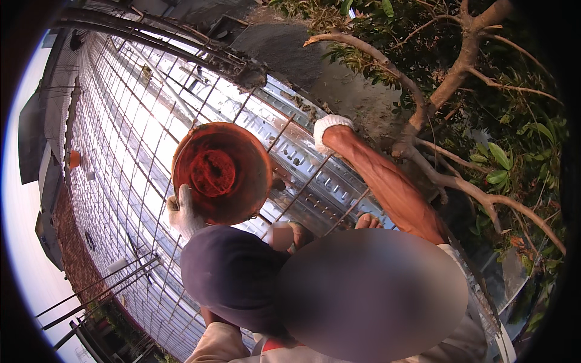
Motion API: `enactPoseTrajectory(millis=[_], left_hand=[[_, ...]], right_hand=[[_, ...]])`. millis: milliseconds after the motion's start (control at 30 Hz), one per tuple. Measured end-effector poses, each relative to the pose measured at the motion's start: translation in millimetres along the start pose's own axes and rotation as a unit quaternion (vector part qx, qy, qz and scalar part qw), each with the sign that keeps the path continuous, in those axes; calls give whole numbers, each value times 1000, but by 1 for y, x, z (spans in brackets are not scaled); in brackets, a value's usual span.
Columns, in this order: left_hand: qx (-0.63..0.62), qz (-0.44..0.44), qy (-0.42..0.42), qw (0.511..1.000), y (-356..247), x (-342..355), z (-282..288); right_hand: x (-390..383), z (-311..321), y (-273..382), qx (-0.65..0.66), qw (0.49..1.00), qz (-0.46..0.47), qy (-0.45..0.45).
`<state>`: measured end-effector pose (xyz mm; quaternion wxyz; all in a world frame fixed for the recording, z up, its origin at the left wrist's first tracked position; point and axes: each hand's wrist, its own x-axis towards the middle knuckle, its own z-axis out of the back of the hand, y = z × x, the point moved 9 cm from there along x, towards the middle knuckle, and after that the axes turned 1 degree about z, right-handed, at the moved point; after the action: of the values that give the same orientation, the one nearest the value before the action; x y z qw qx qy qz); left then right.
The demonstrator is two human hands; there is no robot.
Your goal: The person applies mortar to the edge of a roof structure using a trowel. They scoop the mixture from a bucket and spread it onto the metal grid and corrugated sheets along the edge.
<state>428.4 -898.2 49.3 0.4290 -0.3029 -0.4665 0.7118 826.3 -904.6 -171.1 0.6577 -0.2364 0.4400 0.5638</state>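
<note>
Cap: a co-worker's dark cap (233,272) is nearest the camera, just below the lens, above a beige collar
Own hands: neither of the wearer's hands is in view, so I cannot tell whether they are released, clenched or grasping anything
Basin: a round orange-red basin (221,172) is held up just beyond the cap, over the steel decking (302,163)
Gloved hand: the co-worker's gloved hand (181,212) grasps the basin at its lower-left rim
Other gloved hand: the co-worker's other gloved hand (331,128) reaches out on a bare arm to the far edge of the decking; its grip is too small to tell
Surroundings: wire mesh (133,139) covers the decking, bare toes (369,221) rest beside the arm, and a tree (448,85) spreads to the right
Risk: only one hand shows on the rim, so the basin could tip and fall; the toes could also catch in the mesh
Direction: the open mouth faces up at the camera; being round, the basin has no long axis, only its centre line running upward
</note>
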Motion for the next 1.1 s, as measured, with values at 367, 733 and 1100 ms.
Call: enactPoseTrajectory(millis=[367,733,1100], left_hand=[[-26,-13,33,999,-13,4,-12],[8,-38,144,989,-69,21,-42],[-142,-21,554,820,-172,-63,-280]], right_hand=[[-60,-14,31,-20,991,-15,-131],[-247,-74,-42,393,865,110,-292],[-294,-187,-100,635,741,-14,-219]])
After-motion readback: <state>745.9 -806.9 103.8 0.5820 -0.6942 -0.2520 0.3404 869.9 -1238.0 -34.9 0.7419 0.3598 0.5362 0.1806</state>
